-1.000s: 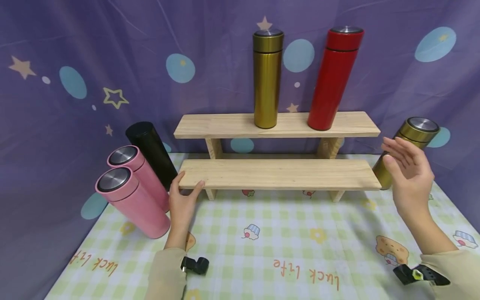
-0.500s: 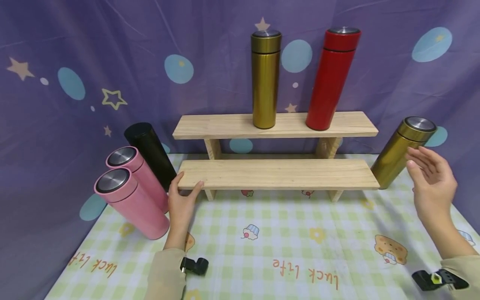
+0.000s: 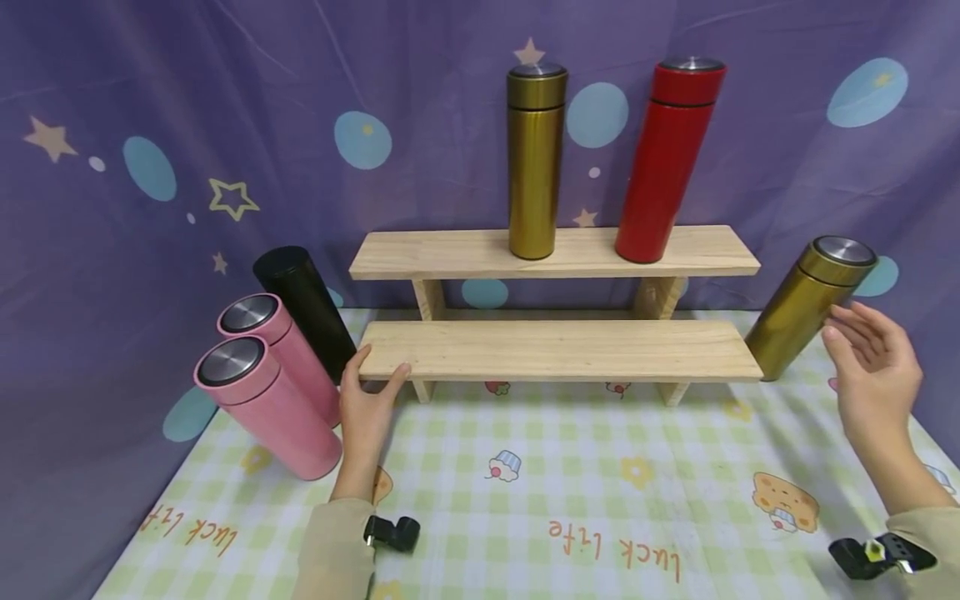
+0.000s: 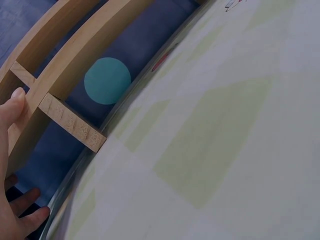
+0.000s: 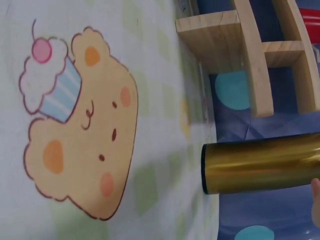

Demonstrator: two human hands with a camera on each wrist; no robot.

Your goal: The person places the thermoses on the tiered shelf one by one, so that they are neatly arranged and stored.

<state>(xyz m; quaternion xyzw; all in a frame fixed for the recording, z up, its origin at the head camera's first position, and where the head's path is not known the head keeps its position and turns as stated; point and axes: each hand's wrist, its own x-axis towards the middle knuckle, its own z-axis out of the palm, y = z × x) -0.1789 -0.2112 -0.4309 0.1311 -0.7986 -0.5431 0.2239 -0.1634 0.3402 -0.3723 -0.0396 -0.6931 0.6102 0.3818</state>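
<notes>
A two-tier wooden shelf (image 3: 558, 350) stands on the tablecloth. At the left end of its lower board, my left hand (image 3: 367, 412) grips the corner, with the thumb on the front edge; in the left wrist view the other fingers (image 4: 35, 217) hang below the board. To the right of the shelf stands a gold thermos bottle (image 3: 802, 304). My right hand (image 3: 877, 375) is just right of it, fingers loosely bent and holding nothing; only a fingertip (image 5: 316, 200) shows in the right wrist view. Another gold thermos (image 3: 535, 167) and a red thermos (image 3: 667, 167) stand on the top board.
Left of the shelf are two pink thermoses (image 3: 281, 417) and a black thermos (image 3: 311, 312), close to my left hand. A purple curtain (image 3: 450, 50) hangs behind. The checked tablecloth (image 3: 585, 475) spreads in front of the shelf.
My right hand has moved right, from in front of the gold thermos to its right side, then a little more. That thermos stays where it was. The left hand holds its place.
</notes>
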